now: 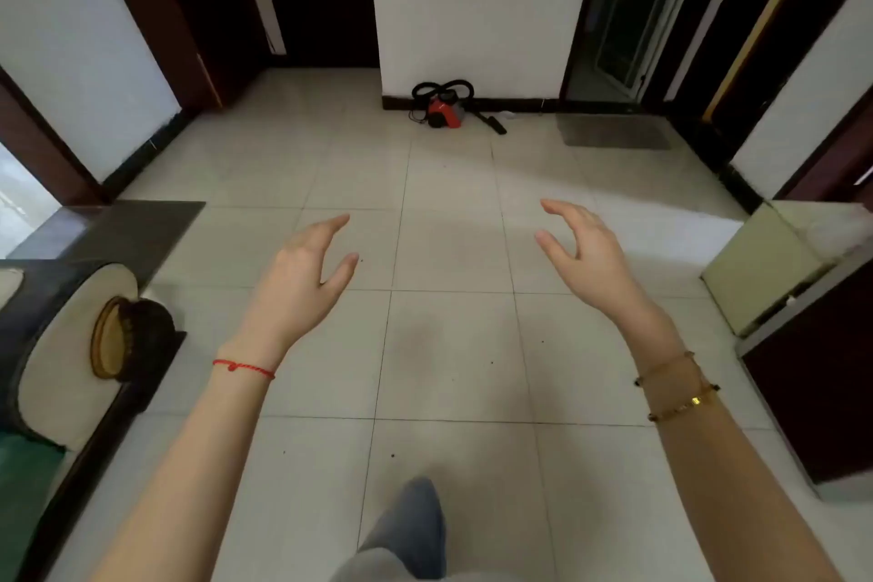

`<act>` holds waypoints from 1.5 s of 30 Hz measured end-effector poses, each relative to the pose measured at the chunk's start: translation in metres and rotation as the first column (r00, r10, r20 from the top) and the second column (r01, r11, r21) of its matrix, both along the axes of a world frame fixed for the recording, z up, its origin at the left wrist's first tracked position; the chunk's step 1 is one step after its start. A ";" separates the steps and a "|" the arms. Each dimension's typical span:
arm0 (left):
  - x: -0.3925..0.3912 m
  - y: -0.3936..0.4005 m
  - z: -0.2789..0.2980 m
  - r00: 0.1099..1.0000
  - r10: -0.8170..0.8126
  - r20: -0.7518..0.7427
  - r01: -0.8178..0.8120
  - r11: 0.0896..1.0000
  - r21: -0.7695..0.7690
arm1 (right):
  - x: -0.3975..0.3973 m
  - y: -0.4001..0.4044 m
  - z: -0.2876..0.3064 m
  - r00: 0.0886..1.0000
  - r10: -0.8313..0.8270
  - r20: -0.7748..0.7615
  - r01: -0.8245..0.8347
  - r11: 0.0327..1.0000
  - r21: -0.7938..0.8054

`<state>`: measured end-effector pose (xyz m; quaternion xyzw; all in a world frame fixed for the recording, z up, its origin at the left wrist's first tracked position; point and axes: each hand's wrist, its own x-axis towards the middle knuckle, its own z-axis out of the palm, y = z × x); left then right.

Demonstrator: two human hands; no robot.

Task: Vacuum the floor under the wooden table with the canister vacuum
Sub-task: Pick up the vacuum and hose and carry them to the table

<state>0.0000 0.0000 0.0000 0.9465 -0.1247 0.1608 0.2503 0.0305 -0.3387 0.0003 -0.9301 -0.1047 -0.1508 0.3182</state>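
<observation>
A small red and black canister vacuum [443, 110] sits on the tiled floor against the far white wall, its black hose [441, 87] coiled on top and its nozzle [495, 124] lying to the right. My left hand [307, 272] and my right hand [583, 255] are held out in front of me over the floor, fingers relaxed and spread, holding nothing. Both are far from the vacuum. A wooden table is not clearly in view.
A dark cabinet [198, 24] stands at the back left. Dark furniture with a round cushion [71, 345] lies along the left. A dark cabinet [812, 383] and a pale box [760, 269] are on the right. A grey mat [614, 131] lies by the far doorway. White tiles [449, 345] stretch ahead.
</observation>
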 end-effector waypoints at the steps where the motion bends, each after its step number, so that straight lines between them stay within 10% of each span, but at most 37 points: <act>1: 0.011 -0.001 -0.004 1.000 0.004 0.007 -0.004 1.000 -0.015 | 0.011 0.001 -0.004 1.000 -0.004 -0.003 0.004 1.000 0.009; 45: 1.014 -0.102 0.000 0.995 0.017 -0.102 -0.009 0.997 0.081 | 0.977 -0.065 -0.034 0.982 -0.051 -0.180 0.047 0.999 -0.024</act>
